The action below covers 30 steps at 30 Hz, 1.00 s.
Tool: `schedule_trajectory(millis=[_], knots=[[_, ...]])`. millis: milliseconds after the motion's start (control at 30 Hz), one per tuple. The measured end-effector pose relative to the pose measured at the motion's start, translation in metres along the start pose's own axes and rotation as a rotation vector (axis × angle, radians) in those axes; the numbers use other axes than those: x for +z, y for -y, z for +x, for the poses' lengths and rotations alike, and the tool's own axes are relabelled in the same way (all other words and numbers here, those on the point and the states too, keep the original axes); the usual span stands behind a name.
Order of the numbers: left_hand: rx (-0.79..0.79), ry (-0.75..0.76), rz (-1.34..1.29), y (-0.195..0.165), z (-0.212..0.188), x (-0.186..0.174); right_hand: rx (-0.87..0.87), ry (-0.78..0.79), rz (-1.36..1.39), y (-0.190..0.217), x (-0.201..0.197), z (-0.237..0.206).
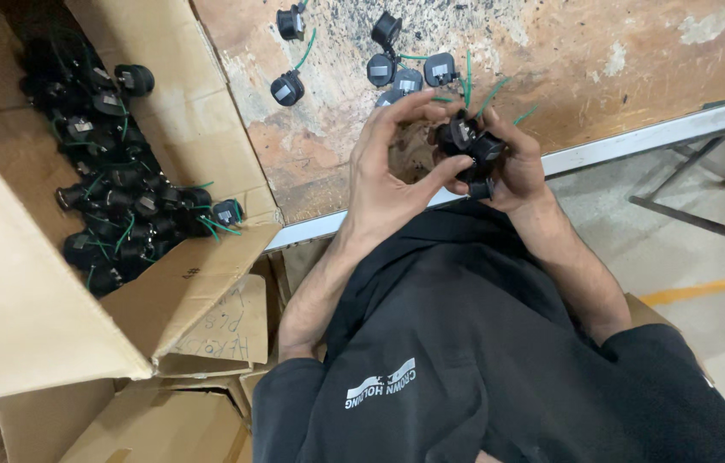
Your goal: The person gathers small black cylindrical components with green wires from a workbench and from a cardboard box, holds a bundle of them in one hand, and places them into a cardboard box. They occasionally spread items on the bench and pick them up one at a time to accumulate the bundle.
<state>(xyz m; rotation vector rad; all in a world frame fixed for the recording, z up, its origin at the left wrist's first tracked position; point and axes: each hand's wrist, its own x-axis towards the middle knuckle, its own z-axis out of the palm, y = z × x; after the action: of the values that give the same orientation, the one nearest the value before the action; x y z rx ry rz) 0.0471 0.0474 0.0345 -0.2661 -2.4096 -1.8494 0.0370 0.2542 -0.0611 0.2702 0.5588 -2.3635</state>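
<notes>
My right hand (512,171) is closed around a bunch of small black plug-like parts (470,141) with green wires sticking up from them. My left hand (388,171) is beside it, fingers curled, thumb and fingertips touching the same bunch. Both hands hover over the near edge of a worn brown worktable (602,60). Several more black parts (405,73) with green wires lie loose on the table just beyond my hands.
An open cardboard box (182,111) at the left holds several of the same black parts (114,197). More cardboard boxes (165,411) sit below it. A metal frame (697,184) and concrete floor with a yellow line (705,287) are at the right.
</notes>
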Motion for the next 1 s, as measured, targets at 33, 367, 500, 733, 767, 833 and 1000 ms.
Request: schedule_trajectory(millis=[33,367,500,733,767,833,1000], knots=[[-0.010,-0.021,0.059,0.002,0.001,-0.003,-0.008,0.023,0.032,0.000,-0.001,0.000],[0.158,0.139,0.553,0.048,0.003,-0.021,-0.047,0.189,0.131,-0.002,-0.013,-0.002],[0.027,0.159,0.606,0.048,-0.001,-0.019,-0.030,0.225,0.117,-0.001,-0.011,-0.002],[-0.157,0.021,-0.377,0.050,-0.006,-0.014,-0.056,0.217,0.086,0.000,-0.007,-0.002],[-0.156,0.019,-0.560,0.052,-0.006,-0.012,-0.044,0.213,0.098,0.000,-0.007,-0.002],[-0.186,0.039,-0.708,0.054,-0.006,-0.010,-0.041,0.222,0.098,0.000,-0.008,-0.001],[-0.163,0.069,-0.819,0.055,-0.006,-0.008,-0.049,0.211,0.104,-0.002,-0.013,-0.002]])
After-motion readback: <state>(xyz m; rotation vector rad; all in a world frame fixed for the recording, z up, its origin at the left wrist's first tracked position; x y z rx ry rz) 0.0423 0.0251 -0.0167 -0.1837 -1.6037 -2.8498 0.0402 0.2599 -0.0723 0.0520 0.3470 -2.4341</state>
